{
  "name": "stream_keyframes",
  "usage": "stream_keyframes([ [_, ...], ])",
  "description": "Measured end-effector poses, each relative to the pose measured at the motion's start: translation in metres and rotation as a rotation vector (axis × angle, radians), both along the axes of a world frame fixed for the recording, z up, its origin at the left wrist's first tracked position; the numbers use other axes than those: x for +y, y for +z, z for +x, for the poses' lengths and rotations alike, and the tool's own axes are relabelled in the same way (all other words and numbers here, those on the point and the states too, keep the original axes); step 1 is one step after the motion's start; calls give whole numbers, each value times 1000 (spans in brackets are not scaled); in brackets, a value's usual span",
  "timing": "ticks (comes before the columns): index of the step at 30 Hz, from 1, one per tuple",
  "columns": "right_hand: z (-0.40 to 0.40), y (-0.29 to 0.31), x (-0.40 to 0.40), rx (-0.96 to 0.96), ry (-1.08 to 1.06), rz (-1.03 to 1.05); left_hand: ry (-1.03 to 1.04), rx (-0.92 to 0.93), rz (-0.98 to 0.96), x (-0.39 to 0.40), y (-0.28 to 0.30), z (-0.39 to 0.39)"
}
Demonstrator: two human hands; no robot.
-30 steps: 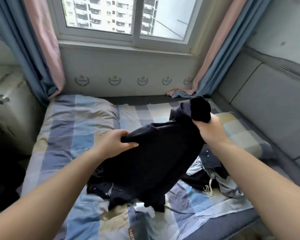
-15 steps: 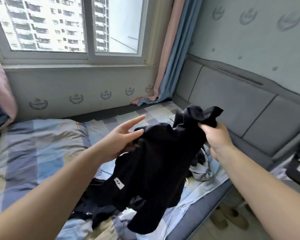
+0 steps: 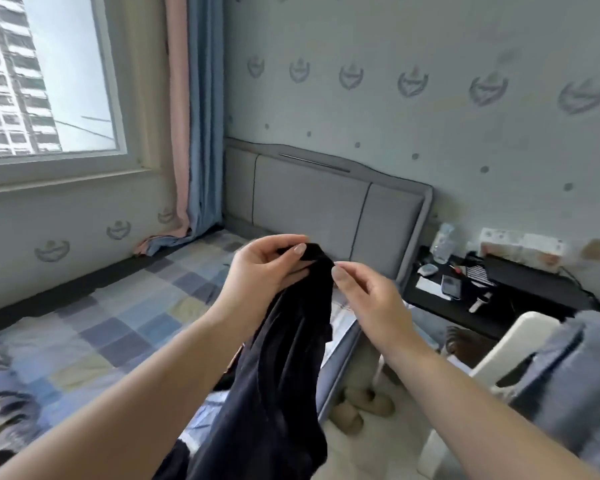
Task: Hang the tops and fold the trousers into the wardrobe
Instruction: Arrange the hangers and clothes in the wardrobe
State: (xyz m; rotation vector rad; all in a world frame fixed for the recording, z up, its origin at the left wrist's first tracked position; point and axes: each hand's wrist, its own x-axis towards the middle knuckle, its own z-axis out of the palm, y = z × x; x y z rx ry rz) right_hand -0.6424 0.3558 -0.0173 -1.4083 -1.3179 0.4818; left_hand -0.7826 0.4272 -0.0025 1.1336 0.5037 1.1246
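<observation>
Window (image 3: 49, 81): far left, pale frame, a tower block outside.

Curtains (image 3: 191, 133): pink and blue panels hanging in the corner just right of the window, their hems spilling onto the bed.

Bed (image 3: 111, 327): checked blue, grey and cream cover, running along the wall below the window. Grey padded headboard (image 3: 312, 206) at its far end.

Left hand (image 3: 264, 271): raised over the bed edge, fingers and thumb curled round the top of the dark garment, pinching the bunched cloth.

Dark garment (image 3: 281, 375): black or navy fabric, held up at its top end between the two hands, the rest hanging straight down in folds past the bed edge. Whether it is a top or trousers cannot be told.

Right hand (image 3: 364, 296): just right of the garment's top, thumb and fingertips closed on its edge. The grip looks light.

Slippers (image 3: 357, 407): a beige pair on the floor beside the bed, below the hands.

Table (image 3: 499, 306): black, beside the headboard. It carries a phone (image 3: 451, 286), a clear bottle (image 3: 443, 247) and small items too blurred to name.

White chair (image 3: 499, 362): lower right, grey-blue cloth (image 3: 575, 386) draped over it.
</observation>
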Motion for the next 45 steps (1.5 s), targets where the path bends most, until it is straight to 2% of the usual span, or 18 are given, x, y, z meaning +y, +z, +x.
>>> stream_keyframes([
  [2,28,6,-33,-53,42,-6,-6,-14,26,-24,9,42],
  [5,78,7,-73,-138,-51,13,-34,-46,45,-60,23,100],
  [8,133,21,-114,-12,-141,123,-76,-48,129,-101,34,160],
  [12,194,41,-164,62,-210,201,-274,85,383,-153,33,228],
  [16,255,56,-204,-19,-352,237,-207,253,721,-188,39,292],
  [20,320,64,-249,-90,-518,197,-247,305,852,-216,48,360],
  [24,378,77,-290,-307,-657,58,-250,363,965,-241,45,431],
  [27,422,88,-319,-424,-761,-57,-384,335,899,-256,47,486],
  [32,503,113,-357,-524,-925,-174,-1020,142,406,-279,63,585],
  [36,560,143,-374,-539,-1073,-194,-1333,5,128,-290,89,660],
  [41,625,187,-401,-691,-1280,-196,-1648,-38,113,-304,131,746],
  [45,661,225,-420,-763,-1344,-223,-1676,94,391,-324,168,792],
])
